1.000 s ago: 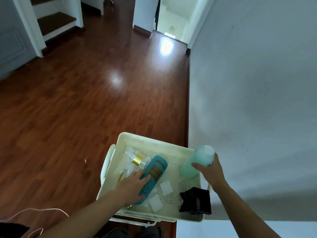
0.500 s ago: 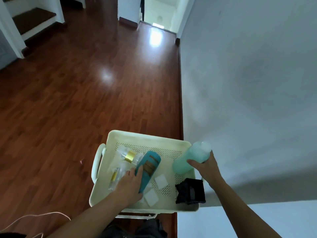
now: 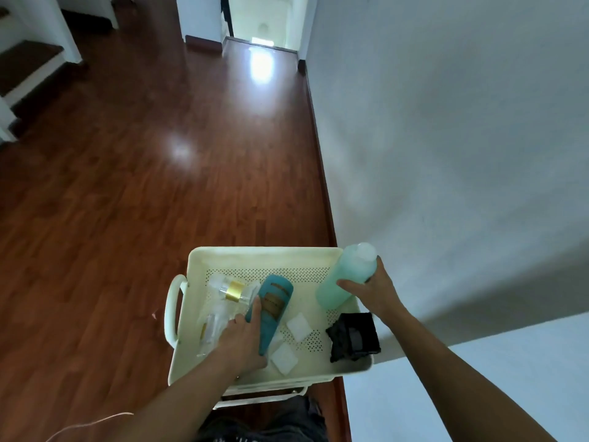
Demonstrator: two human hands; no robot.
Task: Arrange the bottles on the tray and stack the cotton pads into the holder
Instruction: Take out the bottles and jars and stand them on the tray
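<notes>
A cream tray [image 3: 255,255] with a perforated base and a side handle [image 3: 173,306] was seen from above, standing over a glossy red-brown wood floor [image 3: 127,186] beside a pale wall [image 3: 446,122]. A doorway [image 3: 261,20] was visible at the far end of the room, and stair steps [image 3: 28,62] at the upper left. The teal bottle [image 3: 272,309] lay tilted on the tray and was gripped near its lower end by the left hand [image 3: 242,341]. The green bottle [image 3: 345,275] was held tilted over the tray's far right corner, with the right hand [image 3: 373,290] curled round it. Two clear bottles [image 3: 223,301], one with a gold collar, lay at the tray's left. Two white pads [image 3: 291,341] lay flat on the base, near the black holder [image 3: 353,338] at the right near corner.
</notes>
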